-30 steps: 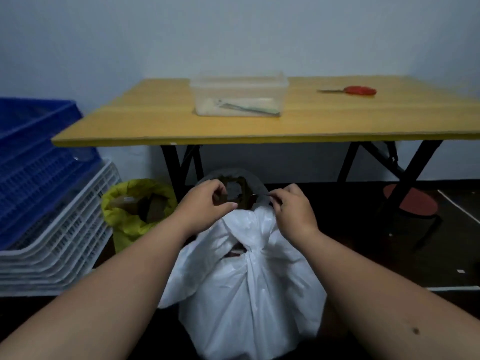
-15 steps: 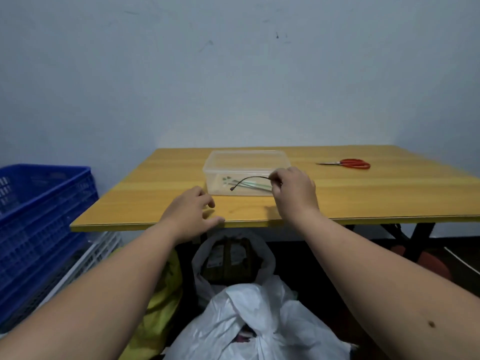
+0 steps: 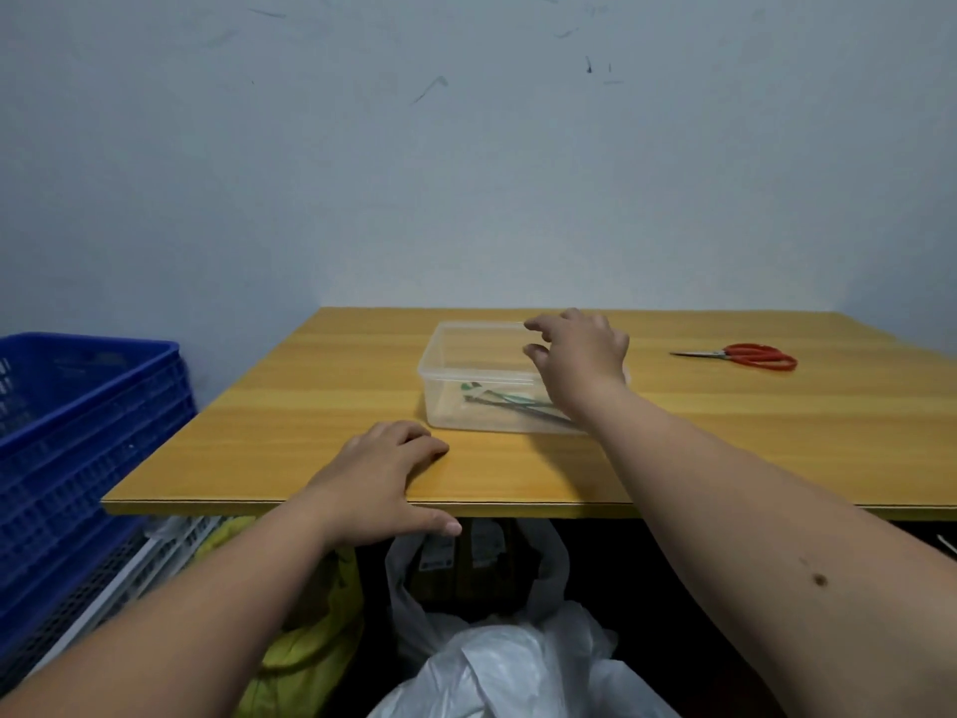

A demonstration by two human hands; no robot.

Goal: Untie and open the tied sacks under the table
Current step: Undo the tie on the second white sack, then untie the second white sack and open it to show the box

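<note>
Right hand [image 3: 580, 355] hovers over the clear rectangular plastic container [image 3: 481, 378] on the yellow wooden table [image 3: 321, 406], fingers loosely spread, pinching nothing visible. Thin dark and green ties [image 3: 510, 401] lie at the container's bottom. Left hand [image 3: 383, 484] rests flat on the table's near edge, fingers relaxed, thumb hooked just under the lip.

Sacks sit below the table — a white plastic sack [image 3: 518, 671] nearest, its top loose and crumpled; a translucent white sack [image 3: 471, 567] behind it with its mouth gaping; a yellow plastic sack [image 3: 305, 645] to the left, half hidden by the forearm. Whether the yellow one is still tied, cannot tell.

Risks, as I judge them: the light container may skid or tip if the right wrist catches its rim on the way back, scattering the ties. Red-handled scissors [image 3: 745, 356] lie well apart, no hazard. Leaning weight on the left hand could rock the table — and ducking under invites a knock against its edge.
</note>
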